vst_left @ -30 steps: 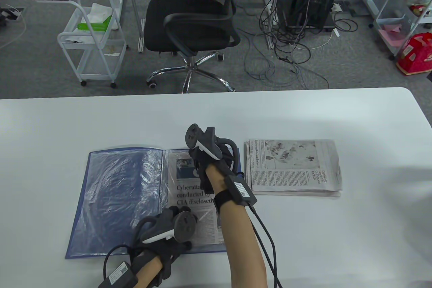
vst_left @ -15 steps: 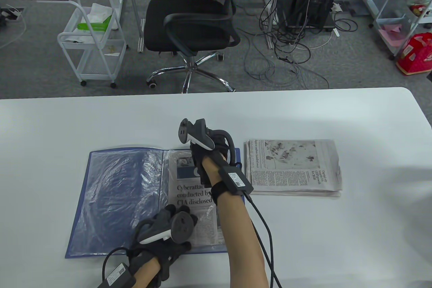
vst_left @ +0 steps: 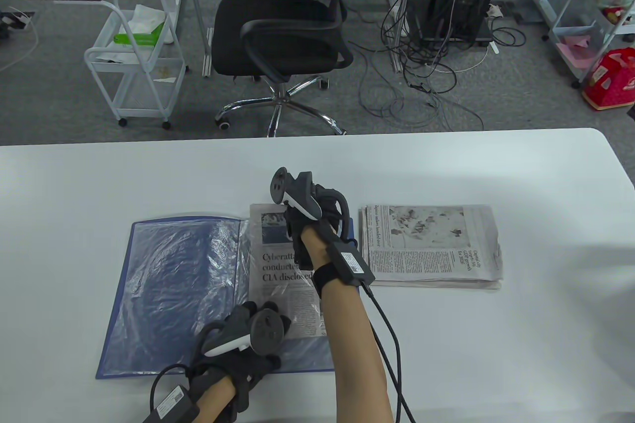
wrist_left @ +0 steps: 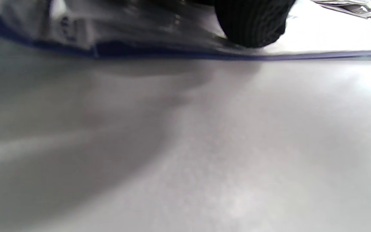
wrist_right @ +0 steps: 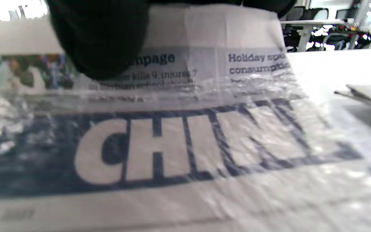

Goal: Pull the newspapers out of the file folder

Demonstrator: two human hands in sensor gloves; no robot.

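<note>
Looking down, we list what lies on the white counter (vst_left: 496,353):
Folder: we see an open blue plastic file folder (vst_left: 149,294) with crinkled clear sleeves lying flat at the near left of the counter; its thin blue edge also shows in the left wrist view (wrist_left: 301,55).
Newspaper in folder: we see a folded newspaper with a bold black headline (vst_left: 287,289) on the folder's right page. Its far edge sticks out past the folder's far edge, and its near part lies under the clear sleeve. In the right wrist view the sleeve's wrinkled mouth crosses the page just above the large masthead letters (wrist_right: 185,151).
Right hand: we find our gloved right hand (vst_left: 310,217) at the far end of that newspaper, grasping its top edge; a dark fingertip (wrist_right: 98,42) lies on the bare paper beyond the sleeve.
Left hand: our gloved left hand (vst_left: 248,338) rests on the near part of the folder, one fingertip (wrist_left: 253,25) pressing down on the sleeve by the blue edge; we cannot tell how the other fingers lie.
Stack: we see a pile of folded newspapers (vst_left: 429,247) just right of the folder, apart from both hands.
</note>
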